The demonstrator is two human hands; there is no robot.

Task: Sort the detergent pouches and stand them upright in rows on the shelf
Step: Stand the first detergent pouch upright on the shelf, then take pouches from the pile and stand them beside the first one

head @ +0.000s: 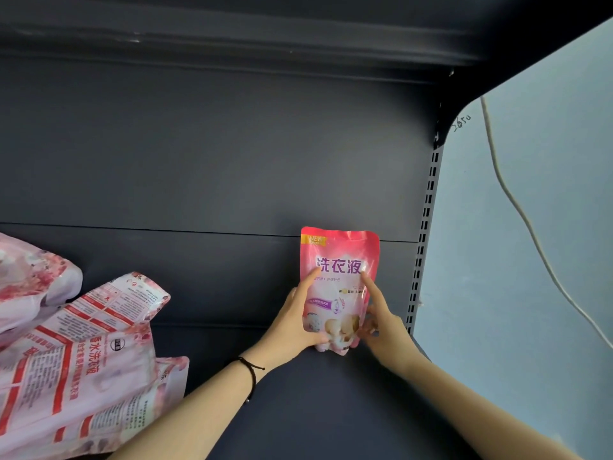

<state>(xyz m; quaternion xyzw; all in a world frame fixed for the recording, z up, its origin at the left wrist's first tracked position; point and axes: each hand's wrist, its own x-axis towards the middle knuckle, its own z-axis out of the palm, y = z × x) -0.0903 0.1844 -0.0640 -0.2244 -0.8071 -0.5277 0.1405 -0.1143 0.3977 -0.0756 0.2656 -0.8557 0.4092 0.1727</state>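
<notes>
A small pink detergent pouch (338, 280) with purple lettering stands upright on the dark shelf (298, 393), near its right end. My left hand (295, 323) grips the pouch's lower left side, thumb under its bottom edge and forefinger lying up its front. My right hand (381, 323) holds the lower right side, forefinger pointing up along the front. At the left lie several larger pink-and-red pouches (86, 366) in a loose heap, printed backs upward.
The shelf's dark back panel (215, 154) rises behind the pouch. A perforated upright (421, 247) ends the shelf at the right; beyond it is a pale wall (530, 227) with a hanging cord (517, 207). Another shelf (232, 34) hangs overhead.
</notes>
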